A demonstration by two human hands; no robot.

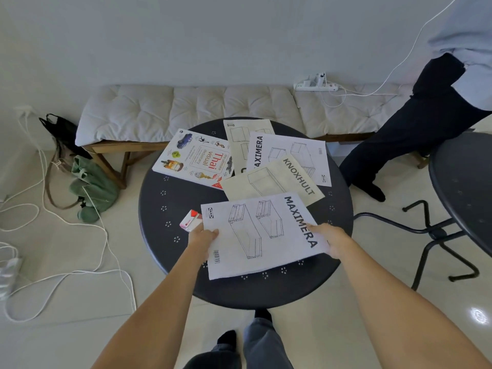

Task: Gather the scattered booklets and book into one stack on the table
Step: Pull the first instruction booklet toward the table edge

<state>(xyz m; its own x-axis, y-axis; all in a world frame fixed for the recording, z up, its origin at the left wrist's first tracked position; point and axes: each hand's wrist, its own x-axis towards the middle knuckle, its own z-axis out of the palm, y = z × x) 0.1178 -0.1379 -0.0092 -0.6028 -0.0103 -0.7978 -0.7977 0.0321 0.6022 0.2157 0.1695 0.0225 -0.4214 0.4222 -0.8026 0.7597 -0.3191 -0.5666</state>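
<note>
A white MAXIMERA booklet (255,235) lies near the front of the round dark table (165,198). My left hand (202,235) grips its left edge and my right hand (332,239) grips its right edge. Behind it lies a cream KNOXHULT booklet (274,182), partly over a second MAXIMERA booklet (290,153). A further booklet (242,134) sits at the far edge, mostly covered. The Thai visual dictionary book (194,158) rests at the far left, overhanging the rim.
A small red and white box (190,221) lies by my left hand. A cushioned bench (186,110) stands behind the table, bags (87,182) and white cables (53,217) on the floor at left. Another person's leg (394,145) and a second dark table (463,187) are at right.
</note>
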